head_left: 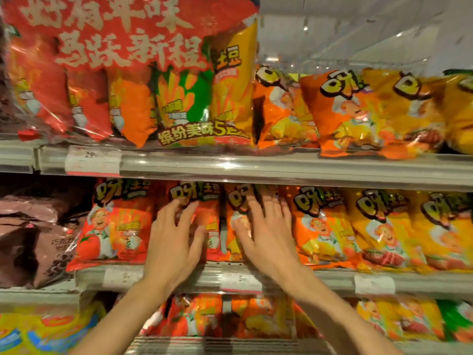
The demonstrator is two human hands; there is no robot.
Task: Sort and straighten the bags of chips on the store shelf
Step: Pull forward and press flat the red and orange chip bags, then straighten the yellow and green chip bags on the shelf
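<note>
On the middle shelf (pixel 256 279), left hand (pixel 176 242) and right hand (pixel 266 231), fingers spread flat against upright chip bags (pixel 204 221)

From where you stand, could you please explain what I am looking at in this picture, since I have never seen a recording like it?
There is no machine here. The single picture comes from a wide-angle camera worn on a person's head, looking forward and down at their own two bare hands in front of a store shelf.

The left hand lies with spread fingers on a red chip bag on the middle shelf. The right hand lies flat on the orange chip bag beside it. Neither hand grips anything; they seem to press the bags.

To the right stand more orange and yellow bags, to the left brown bags. The upper shelf carries a large multipack and more chips.
</note>
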